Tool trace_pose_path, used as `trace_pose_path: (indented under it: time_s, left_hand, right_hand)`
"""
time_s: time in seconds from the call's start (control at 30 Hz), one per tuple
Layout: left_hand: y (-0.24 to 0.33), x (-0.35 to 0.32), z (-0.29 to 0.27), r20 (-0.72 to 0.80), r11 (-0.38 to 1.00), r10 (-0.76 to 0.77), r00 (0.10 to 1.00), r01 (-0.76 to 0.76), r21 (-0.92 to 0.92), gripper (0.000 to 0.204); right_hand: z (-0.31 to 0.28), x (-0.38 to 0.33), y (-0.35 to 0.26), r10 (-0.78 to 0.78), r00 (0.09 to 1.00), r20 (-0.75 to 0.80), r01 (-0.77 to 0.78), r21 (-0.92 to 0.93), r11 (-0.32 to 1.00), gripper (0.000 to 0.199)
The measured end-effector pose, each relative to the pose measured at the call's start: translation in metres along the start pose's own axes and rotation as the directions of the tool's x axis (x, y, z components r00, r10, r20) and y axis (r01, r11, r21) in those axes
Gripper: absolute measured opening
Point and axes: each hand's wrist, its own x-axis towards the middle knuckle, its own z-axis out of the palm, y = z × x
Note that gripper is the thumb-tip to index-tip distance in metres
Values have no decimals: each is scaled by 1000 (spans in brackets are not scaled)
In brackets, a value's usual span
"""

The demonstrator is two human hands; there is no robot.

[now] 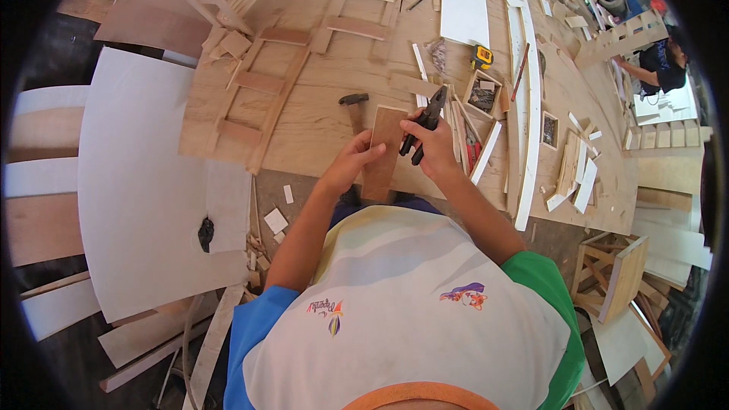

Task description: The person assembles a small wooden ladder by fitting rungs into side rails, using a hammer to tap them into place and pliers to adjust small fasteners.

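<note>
Right hand (437, 148) grips pliers (422, 125); left hand (355, 161) clasps board (382, 153) at its 9 o'clock edge, above plywood bench (319, 121), workshop.

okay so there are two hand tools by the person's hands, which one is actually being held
The black-handled pliers, gripped in the right hand beside the wooden board. The hammer lies untouched on the workbench, just beyond the left hand.

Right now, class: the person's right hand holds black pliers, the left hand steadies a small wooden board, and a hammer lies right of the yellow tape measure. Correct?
Not quite. The head view shows the hammer left of the yellow tape measure, above the small wooden board. The right hand does hold the black pliers, and the left hand steadies the board.
</note>
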Motion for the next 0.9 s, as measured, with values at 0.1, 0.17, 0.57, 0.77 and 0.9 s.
trace_pose_path:
  time_s: [0.1,0.17,0.57,0.77,0.9]
  left_hand:
    - [4,14,14,-42,996,33,999,-37,-76,39]
    - [1,24,16,-55,992,74,996,-79,-94,38]
    - [-14,42,-15,-217,487,311,925,-351,-800,30]
    - [-11,31,-21,-137,478,472,871,-383,-791,26]
    - [-19,30,-29,-196,387,513,836,-429,-816,27]
  right_hand:
    - [-1,-2,-10,-26,1000,6,26,-25,999,27]
    - [-2,-2,-14,-61,998,24,62,-46,997,26]
    - [-24,25,-15,25,985,169,-10,-89,996,23]
    - [-33,23,2,89,980,180,-73,-93,993,21]
    - [-43,24,18,151,970,190,-136,-89,987,21]
